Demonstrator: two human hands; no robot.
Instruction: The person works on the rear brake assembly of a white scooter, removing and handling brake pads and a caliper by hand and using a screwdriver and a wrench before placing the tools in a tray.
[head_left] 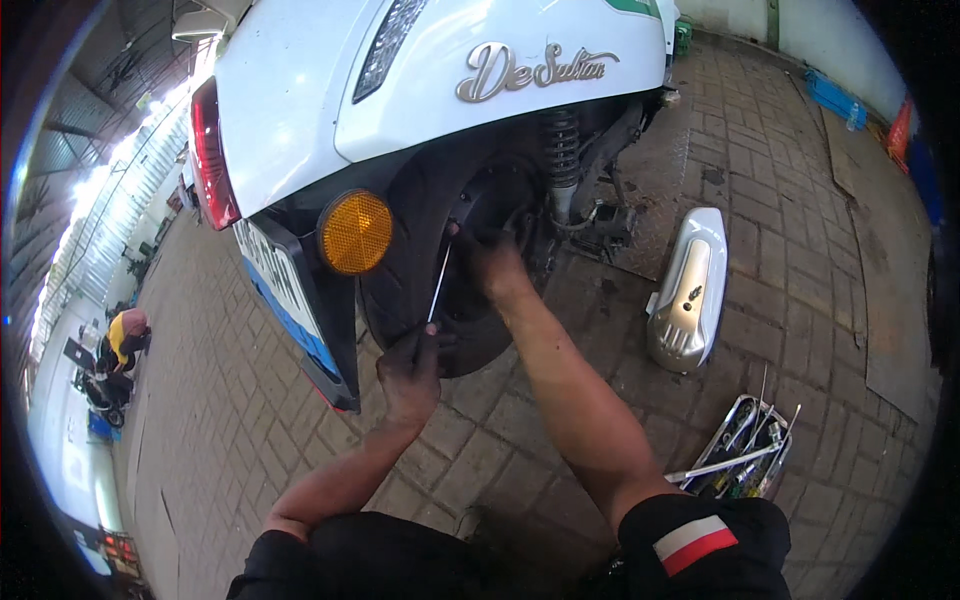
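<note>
We count 2 bare hands, 1 thin metal rod, 1 white scooter [290,110]. Left hand [408,375]: fingers closed on the lower end of the metal rod [439,275]. Rod slants up from that grip, tipped slightly right, in front of the rear tyre [400,300]. Right hand [497,268]: above and right of the left grip, up by the wheel; dark and partly hidden, so we can't tell if its fingers are together or apart, though 1 fingertip looks to be at the rod's top end.

Around the grip: 1 round orange reflector [355,232] up-left, 1 red tail light [210,155] further up-left, 1 coil-spring shock absorber [563,160] up-right. Right of both hands, on the paving, 1 silver-and-white cover [690,290]; nearer us, right of the right forearm, 1 tray [720,434] of tools, too jumbled to count. Far right, 1 orange cone [899,135]. Far left, 1 person [128,335] in yellow.

In the way: bodywork overhangs the wheel; right hand covers part of the hub.

Writing: 1 metallic script badge [535,75] above the hands; 1 number plate [285,295] left of the grip, characters seen edge-on.
</note>
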